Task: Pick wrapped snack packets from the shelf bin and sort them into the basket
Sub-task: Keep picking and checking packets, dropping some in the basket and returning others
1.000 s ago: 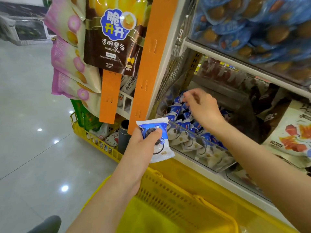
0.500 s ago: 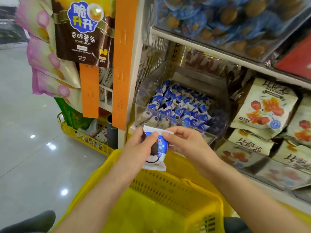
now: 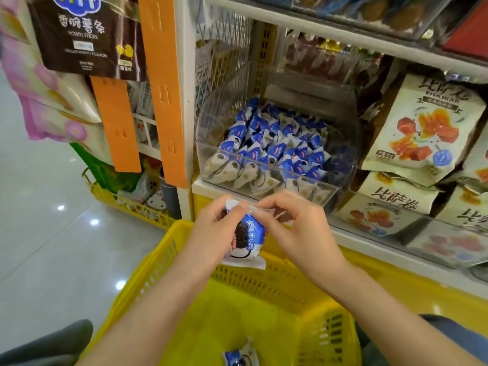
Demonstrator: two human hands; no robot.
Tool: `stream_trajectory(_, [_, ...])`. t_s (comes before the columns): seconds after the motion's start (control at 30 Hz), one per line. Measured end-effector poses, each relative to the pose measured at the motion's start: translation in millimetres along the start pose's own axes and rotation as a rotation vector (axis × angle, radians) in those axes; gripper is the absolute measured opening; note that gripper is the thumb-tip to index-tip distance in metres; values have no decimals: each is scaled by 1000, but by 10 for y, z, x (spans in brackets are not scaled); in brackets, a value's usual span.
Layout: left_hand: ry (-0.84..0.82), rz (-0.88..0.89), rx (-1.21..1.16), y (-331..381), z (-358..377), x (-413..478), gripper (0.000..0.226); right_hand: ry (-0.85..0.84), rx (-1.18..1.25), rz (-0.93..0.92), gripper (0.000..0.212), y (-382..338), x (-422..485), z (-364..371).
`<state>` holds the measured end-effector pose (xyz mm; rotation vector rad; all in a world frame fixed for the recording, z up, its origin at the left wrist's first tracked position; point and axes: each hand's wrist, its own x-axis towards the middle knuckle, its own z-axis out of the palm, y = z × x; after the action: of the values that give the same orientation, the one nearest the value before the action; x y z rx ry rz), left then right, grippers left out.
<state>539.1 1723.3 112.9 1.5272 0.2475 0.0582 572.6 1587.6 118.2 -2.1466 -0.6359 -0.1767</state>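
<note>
Blue-and-white snack packet (image 3: 247,241) hangs upright over the far rim of the yellow basket (image 3: 163,262), just below the clear shelf bin (image 3: 208,128). I see the left hand (image 3: 211,233) curled round its left edge, thumb on the front, while the fingers (image 3: 266,205) of the right hand (image 3: 298,228) pinch its top seam. A second packet (image 3: 239,356) lies on the basket's bottom.

a clear bin (image 3: 211,143) heaped with blue-and-white packets (image 3: 274,149) is carried on the white shelf (image 3: 375,249), just beyond the right hand (image 3: 298,228); pale printed pouches (image 3: 422,128) are stacked on it, further to that hand's right.
</note>
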Motion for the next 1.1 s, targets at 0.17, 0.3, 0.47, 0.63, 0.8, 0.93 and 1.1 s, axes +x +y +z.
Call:
stream_trajectory(0.17, [-69, -67, -102, 12, -13, -21, 18, 99, 24, -15, 7, -12, -16, -11])
stream_trajectory(0.3, [-80, -95, -106, -4, -53, -4, 33, 170, 539, 354, 10, -15, 57, -83])
stream_trajectory(0.47, [86, 44, -116, -31, -133, 29, 27, -157, 733, 621, 21, 70, 82, -127])
stream_trajectory(0.63, [105, 221, 145, 7, -199, 58, 16, -244, 368, 358, 54, 48, 31, -34])
stream_trajectory(0.8, [-46, 216, 259, 0, -185, 0, 18, -103, 367, 109, 23, -18, 32, -3])
stream_trajectory(0.93, [-62, 131, 92, 5, -156, -17, 6, -54, 551, 260, 9, -29, 48, -7])
stream_trajectory(1.1, [-41, 113, 66, 33, -149, -26, 19, -91, 535, 275, 6, -53, 28, -14])
